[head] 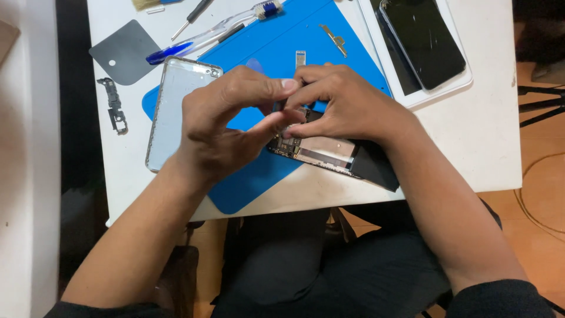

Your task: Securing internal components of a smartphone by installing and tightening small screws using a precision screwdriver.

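Both hands pinch at the opened phone (321, 152) on the blue mat (253, 176) mid-counter: left hand (226, 123) and right hand (344, 106) fingertips meet. A slip could tear its exposed parts.

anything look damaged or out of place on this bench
The dark phone at the upper right shows fine scratch-like marks on its glass. The opened phone under both hands overhangs the blue mat, and loose parts lie scattered, like the black bracket.

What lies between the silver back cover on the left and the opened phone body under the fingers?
In the head view, the left hand and the blue mat lie between the silver back cover and the opened phone body.
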